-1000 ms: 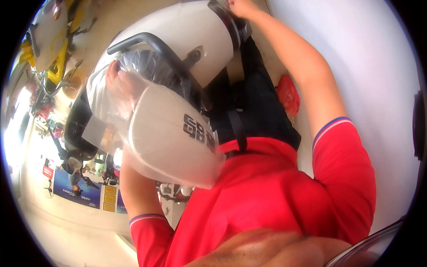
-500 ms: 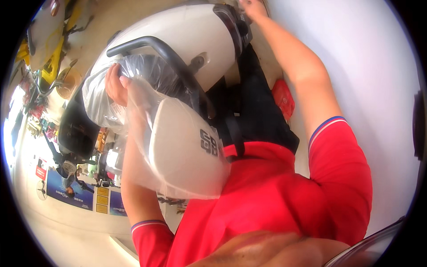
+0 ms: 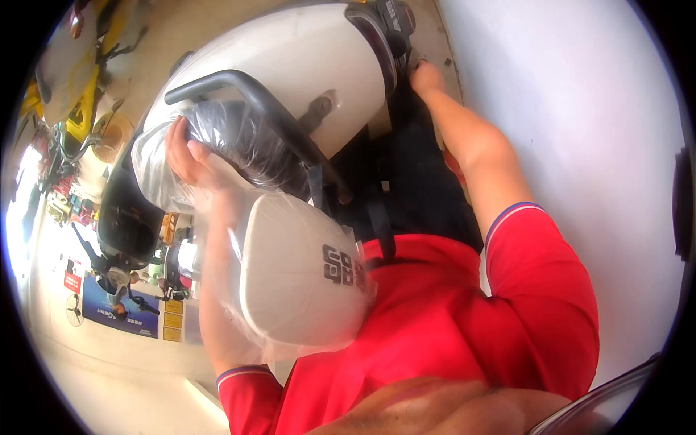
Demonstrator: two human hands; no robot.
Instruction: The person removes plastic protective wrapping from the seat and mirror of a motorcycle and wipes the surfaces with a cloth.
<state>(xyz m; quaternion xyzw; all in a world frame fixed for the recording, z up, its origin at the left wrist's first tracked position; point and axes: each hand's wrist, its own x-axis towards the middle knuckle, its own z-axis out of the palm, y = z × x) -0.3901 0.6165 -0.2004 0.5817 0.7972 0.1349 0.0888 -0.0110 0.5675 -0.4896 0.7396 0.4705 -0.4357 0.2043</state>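
A white scooter (image 3: pixel 290 65) stands in front of me, with a dark grab rail (image 3: pixel 254 83) curving over its seat. Clear plastic film covers the black seat (image 3: pixel 239 138). My left hand (image 3: pixel 187 156) lies on this film with its fingers stretched over the seat. Near my chest is a pale backrest pad (image 3: pixel 301 268), also wrapped in film and bearing dark lettering. My right arm reaches down along the wall to the scooter's tail, beside the dark tail light (image 3: pixel 377 43). There my right hand (image 3: pixel 428 77) is closed, with something small and dark at the fingertips.
A white wall (image 3: pixel 565 109) runs close along my right side. Other two-wheelers stand at the left, among them one with a yellow frame (image 3: pixel 83 109). A blue poster (image 3: pixel 119 308) hangs on the wall behind. A red thing shows partly behind my right forearm.
My right hand has come down and nearer along the scooter's tail. My left hand stays on the wrapped seat, shifted slightly. The backrest pad appears lower in view.
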